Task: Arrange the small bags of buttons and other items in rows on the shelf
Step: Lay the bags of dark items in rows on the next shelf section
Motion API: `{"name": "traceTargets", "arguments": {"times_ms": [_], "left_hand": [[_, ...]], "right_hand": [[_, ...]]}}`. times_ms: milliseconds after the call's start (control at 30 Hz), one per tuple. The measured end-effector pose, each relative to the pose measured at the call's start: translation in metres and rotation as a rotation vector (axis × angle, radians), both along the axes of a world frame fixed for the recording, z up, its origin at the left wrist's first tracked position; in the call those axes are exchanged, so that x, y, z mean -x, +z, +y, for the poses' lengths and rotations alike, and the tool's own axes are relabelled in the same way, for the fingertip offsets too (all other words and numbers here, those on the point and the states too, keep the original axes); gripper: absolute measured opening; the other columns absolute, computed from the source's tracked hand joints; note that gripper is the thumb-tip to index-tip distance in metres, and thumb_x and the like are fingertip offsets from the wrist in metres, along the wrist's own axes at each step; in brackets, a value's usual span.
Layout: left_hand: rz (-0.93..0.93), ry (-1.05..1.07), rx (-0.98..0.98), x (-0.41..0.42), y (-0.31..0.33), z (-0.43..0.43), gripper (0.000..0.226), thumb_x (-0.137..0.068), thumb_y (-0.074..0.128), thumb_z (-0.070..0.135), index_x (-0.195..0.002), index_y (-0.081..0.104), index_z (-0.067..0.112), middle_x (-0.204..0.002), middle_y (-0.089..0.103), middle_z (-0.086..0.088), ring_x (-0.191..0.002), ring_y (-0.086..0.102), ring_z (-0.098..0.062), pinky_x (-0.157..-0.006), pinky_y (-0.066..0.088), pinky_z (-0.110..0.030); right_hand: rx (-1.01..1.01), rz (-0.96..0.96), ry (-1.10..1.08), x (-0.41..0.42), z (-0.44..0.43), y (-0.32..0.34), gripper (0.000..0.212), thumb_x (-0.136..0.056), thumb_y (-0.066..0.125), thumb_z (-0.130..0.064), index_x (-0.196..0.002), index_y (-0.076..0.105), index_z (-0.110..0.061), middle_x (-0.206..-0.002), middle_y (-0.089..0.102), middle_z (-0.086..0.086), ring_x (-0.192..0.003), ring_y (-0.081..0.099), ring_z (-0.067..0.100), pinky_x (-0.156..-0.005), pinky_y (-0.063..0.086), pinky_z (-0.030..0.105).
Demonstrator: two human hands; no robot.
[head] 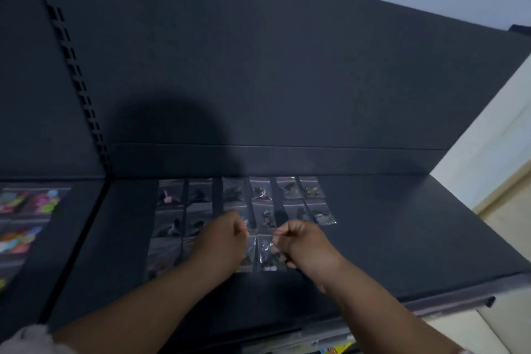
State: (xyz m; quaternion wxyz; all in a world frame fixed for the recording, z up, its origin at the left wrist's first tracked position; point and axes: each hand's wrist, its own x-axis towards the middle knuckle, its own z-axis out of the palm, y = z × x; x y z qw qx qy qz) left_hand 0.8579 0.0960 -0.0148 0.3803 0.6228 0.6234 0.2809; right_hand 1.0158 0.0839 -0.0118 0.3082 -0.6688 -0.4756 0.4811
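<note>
Several small clear bags of buttons (287, 190) lie in rows on the dark shelf (402, 238), with their back row against the rear panel. My right hand (304, 244) has curled fingers and pinches the top edge of a small clear bag (267, 253) at the front of the rows. My left hand (221, 238) is just to its left, fingers curled, pinching the top of a neighbouring bag (248, 256) that the hand mostly covers. Both forearms reach in from the bottom of the view.
The shelf's dark back panel (258, 66) rises behind the bags. A slotted upright (74, 77) separates a left shelf bay holding bags of colourful items (26, 210). The shelf's front edge strip (448, 302) runs at lower right, beside a pale wall (488, 138).
</note>
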Motion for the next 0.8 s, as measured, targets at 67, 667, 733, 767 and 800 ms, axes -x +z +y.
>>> {"name": "traceTargets", "arguments": {"times_ms": [67,667,733,767,800], "left_hand": [[0.084,0.006,-0.052,-0.006,0.000,-0.003,0.013,-0.088,0.055,0.013,-0.079,0.056,0.022,-0.079,0.064,0.003,-0.073,0.059,-0.013,-0.064,0.045,-0.027],[0.710,-0.328,-0.456,-0.001,-0.034,-0.018,0.033,-0.055,0.059,0.007,-0.082,0.070,0.023,-0.083,0.071,0.006,-0.073,0.066,-0.015,-0.063,0.055,-0.021],[0.725,-0.362,-0.453,-0.001,-0.035,-0.018,0.033,-0.056,0.057,0.009,-0.082,0.071,0.024,-0.083,0.071,0.007,-0.073,0.067,-0.013,-0.063,0.055,-0.019],[0.718,-0.377,-0.452,-0.001,-0.037,-0.018,0.032,-0.058,0.060,0.009,-0.084,0.070,0.024,-0.083,0.071,0.007,-0.073,0.066,-0.013,-0.064,0.054,-0.018],[0.718,-0.378,-0.453,0.000,-0.037,-0.018,0.030,-0.057,0.064,0.010,-0.083,0.070,0.025,-0.082,0.070,0.008,-0.071,0.065,-0.012,-0.063,0.053,-0.017]], "right_hand": [[-0.035,-0.121,0.083,-0.009,0.006,-0.007,0.016,-0.089,0.059,-0.010,-0.078,0.059,-0.021,-0.071,0.063,-0.002,-0.054,0.052,0.005,-0.055,0.047,0.019],[-0.645,-0.734,0.631,-0.034,0.001,-0.039,0.024,-0.093,0.051,-0.030,-0.110,0.064,-0.020,-0.114,0.061,-0.005,-0.109,0.047,0.017,-0.095,0.034,0.020],[-0.681,-0.722,0.664,-0.035,0.002,-0.039,0.026,-0.093,0.051,-0.029,-0.113,0.064,-0.018,-0.119,0.060,-0.005,-0.111,0.047,0.018,-0.095,0.030,0.016],[-0.702,-0.718,0.676,-0.035,0.003,-0.039,0.027,-0.093,0.050,-0.027,-0.113,0.065,-0.017,-0.120,0.060,-0.004,-0.111,0.047,0.019,-0.094,0.028,0.015],[-0.725,-0.716,0.683,-0.036,0.003,-0.039,0.027,-0.092,0.050,-0.027,-0.112,0.066,-0.015,-0.119,0.061,-0.003,-0.110,0.049,0.021,-0.093,0.027,0.015]]}}
